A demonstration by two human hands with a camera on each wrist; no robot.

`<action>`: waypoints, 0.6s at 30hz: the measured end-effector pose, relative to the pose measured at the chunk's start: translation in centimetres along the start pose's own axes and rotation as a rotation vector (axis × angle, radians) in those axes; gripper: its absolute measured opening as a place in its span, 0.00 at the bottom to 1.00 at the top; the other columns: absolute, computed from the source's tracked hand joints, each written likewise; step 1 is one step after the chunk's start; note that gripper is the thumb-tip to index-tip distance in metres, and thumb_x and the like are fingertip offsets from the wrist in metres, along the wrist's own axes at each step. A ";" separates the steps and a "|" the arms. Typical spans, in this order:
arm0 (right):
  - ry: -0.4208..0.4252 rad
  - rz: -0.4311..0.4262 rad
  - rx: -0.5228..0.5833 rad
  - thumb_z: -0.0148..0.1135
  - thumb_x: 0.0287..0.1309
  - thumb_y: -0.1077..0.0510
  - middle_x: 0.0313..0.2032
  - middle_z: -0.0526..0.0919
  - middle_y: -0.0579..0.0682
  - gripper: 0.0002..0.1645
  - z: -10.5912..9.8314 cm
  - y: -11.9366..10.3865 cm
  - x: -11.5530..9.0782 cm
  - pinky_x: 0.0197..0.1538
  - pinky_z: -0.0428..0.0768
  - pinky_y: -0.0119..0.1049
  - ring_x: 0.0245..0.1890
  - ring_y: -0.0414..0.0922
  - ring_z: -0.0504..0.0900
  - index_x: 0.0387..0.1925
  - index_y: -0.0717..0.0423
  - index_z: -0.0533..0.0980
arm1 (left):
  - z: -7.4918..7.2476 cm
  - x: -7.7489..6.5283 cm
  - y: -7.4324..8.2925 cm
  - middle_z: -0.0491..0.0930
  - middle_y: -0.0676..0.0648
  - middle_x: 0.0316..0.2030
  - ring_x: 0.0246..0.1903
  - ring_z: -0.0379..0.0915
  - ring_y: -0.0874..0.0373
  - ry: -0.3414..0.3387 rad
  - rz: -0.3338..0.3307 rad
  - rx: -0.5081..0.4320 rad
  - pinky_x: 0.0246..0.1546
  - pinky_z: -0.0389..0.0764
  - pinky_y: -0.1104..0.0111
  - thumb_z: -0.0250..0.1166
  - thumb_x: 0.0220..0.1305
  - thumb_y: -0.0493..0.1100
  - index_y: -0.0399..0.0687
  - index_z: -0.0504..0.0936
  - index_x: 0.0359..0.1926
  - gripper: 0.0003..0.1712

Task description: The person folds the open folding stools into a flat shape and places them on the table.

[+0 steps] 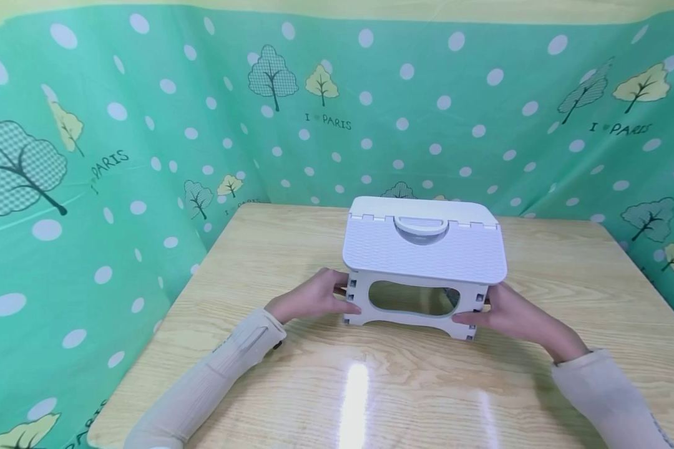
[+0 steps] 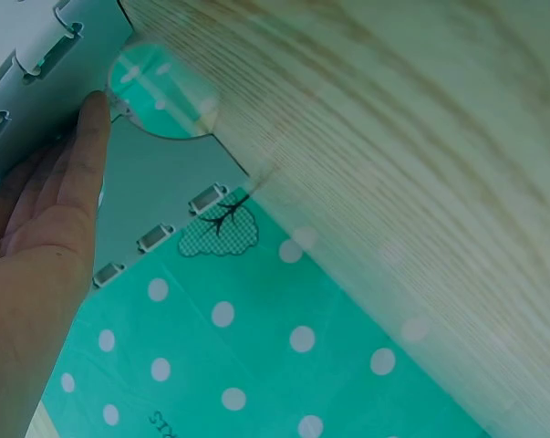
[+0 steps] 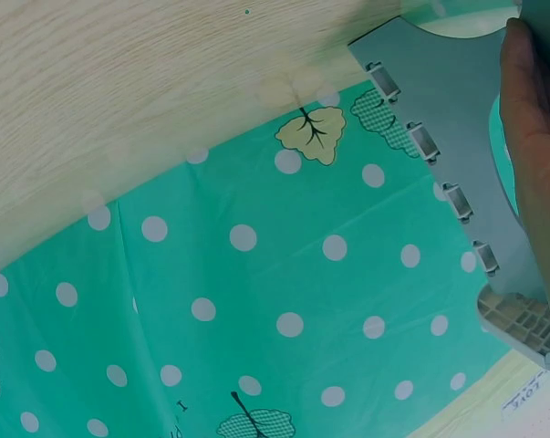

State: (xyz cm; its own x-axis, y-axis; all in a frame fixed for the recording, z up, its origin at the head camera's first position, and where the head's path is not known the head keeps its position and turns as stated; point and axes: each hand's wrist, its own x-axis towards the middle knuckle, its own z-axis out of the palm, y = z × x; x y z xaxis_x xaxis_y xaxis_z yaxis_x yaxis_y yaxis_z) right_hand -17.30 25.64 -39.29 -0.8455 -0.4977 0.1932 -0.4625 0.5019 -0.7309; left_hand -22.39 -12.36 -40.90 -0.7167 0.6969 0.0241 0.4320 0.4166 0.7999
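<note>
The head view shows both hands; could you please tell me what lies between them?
In the head view, a white folding stool is between the left hand and the right hand, each holding one end of it.

Right hand (image 3: 536,155) seen at the right edge, against a grey stool (image 3: 448,78) that is shown only in part.

The hand is cut off by the frame, its fingertips pointed upward, and part of the panel is covered by it. Four slots (image 3: 422,141) are lined up along the panel's left edge; through its curved cut-out, green is glimpsed. Below, a gridded piece (image 3: 521,327) is seen at the panel's lower end. Green cloth (image 3: 202,271), printed with white dots and trees, is spread across the middle, bordered at upper left by a wood-grained surface (image 3: 119,91). "LOVE" is lettered at lower right.
</note>
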 end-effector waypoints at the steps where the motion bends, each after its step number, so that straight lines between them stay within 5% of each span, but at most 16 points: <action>1: -0.001 0.000 0.001 0.81 0.45 0.61 0.59 0.72 0.46 0.61 0.0 0.0 0.0 0.51 0.80 0.34 0.55 0.50 0.76 0.73 0.37 0.52 | 0.0 0.0 0.0 0.86 0.55 0.42 0.43 0.84 0.61 0.001 0.001 0.001 0.43 0.85 0.70 0.77 0.55 0.46 0.47 0.83 0.48 0.21; 18: -0.002 -0.013 0.002 0.81 0.45 0.61 0.59 0.71 0.46 0.62 -0.1 -0.1 0.1 0.51 0.80 0.33 0.55 0.51 0.76 0.73 0.36 0.52 | 0.1 0.1 0.1 0.86 0.55 0.42 0.42 0.84 0.63 0.003 -0.018 0.021 0.42 0.84 0.71 0.77 0.55 0.45 0.47 0.83 0.49 0.21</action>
State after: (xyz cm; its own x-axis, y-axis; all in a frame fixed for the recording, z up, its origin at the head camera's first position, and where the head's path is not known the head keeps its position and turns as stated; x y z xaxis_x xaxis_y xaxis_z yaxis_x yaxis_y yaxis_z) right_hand -17.37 25.64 -39.11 -0.8387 -0.5058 0.2018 -0.4733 0.4939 -0.7294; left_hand -22.42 -12.22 -40.88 -0.7264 0.6872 0.0118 0.4305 0.4415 0.7873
